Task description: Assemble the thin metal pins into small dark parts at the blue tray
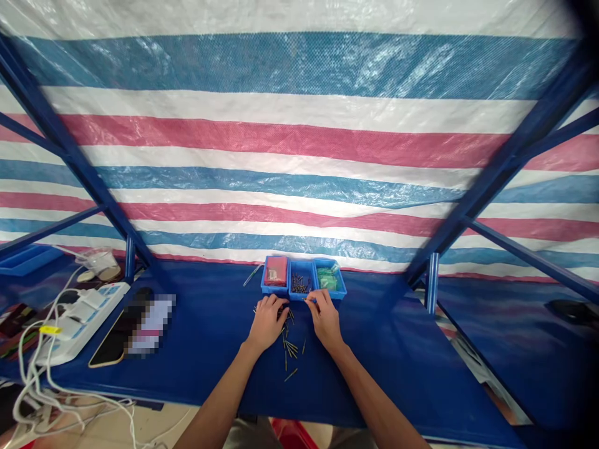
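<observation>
My left hand [267,323] rests low over the table among small thin metal pins [291,349], dark and brass-coloured. Its thumb and index finger come close together; whatever lies between them is too small to make out. My right hand [325,318] is at the front edge of the middle blue bin [302,268], thumb and finger pinched on one thin pin whose tip just shows. Dark pins [299,284] lie inside that bin. To its left, a blue bin holds a red packet [276,271]; to its right, another holds green plastic bags [327,279].
A thin pen-like stick [253,275] lies left of the bins. Farther left are a phone [119,330], a white power strip [87,318] and tangled white cables [35,399]. Blue frame posts [430,284] rise on both sides, before a striped sheet [299,149].
</observation>
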Demonstrator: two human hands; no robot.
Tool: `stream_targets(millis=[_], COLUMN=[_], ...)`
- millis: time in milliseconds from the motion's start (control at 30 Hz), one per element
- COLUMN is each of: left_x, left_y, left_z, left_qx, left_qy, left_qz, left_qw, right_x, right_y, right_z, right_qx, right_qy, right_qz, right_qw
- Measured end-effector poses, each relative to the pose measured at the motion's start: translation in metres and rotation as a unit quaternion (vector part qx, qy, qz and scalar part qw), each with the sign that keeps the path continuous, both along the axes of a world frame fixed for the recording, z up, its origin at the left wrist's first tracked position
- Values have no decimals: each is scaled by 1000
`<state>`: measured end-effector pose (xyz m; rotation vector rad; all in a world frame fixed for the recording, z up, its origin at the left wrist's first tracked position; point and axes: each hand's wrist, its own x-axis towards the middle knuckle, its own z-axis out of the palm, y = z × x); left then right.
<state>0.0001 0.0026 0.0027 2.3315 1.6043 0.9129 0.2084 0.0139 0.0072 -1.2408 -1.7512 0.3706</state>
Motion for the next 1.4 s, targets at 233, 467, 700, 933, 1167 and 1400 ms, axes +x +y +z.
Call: stream_targets(millis=[233, 467, 700, 933, 1167, 1400], left_x=[0, 0, 0, 0, -1, -1], left_y=[0, 0, 0, 1, 0, 1], left_z=[1, -1, -2, -1, 0, -1], left_qx=[-6, 1, 4, 0, 4, -4], left_qy=[2, 3, 2, -2, -2, 0], left_qz=[-1, 1, 1, 1, 1, 0], left_qw=[1000, 1000, 1000, 1000, 1000, 1000], right_x=[1, 0, -2, -3, -2, -1], right_y=[2, 2, 0, 1, 2, 1], right_z=[-6, -6, -2, -2, -3, -4], right_qx=[-17, -19, -8, 0, 19, -30], right_qy=[25, 34, 23, 18, 20, 57], right_qz=[29, 31, 12, 1, 10, 9], right_qw=[999, 999, 1000, 1000, 1000, 998])
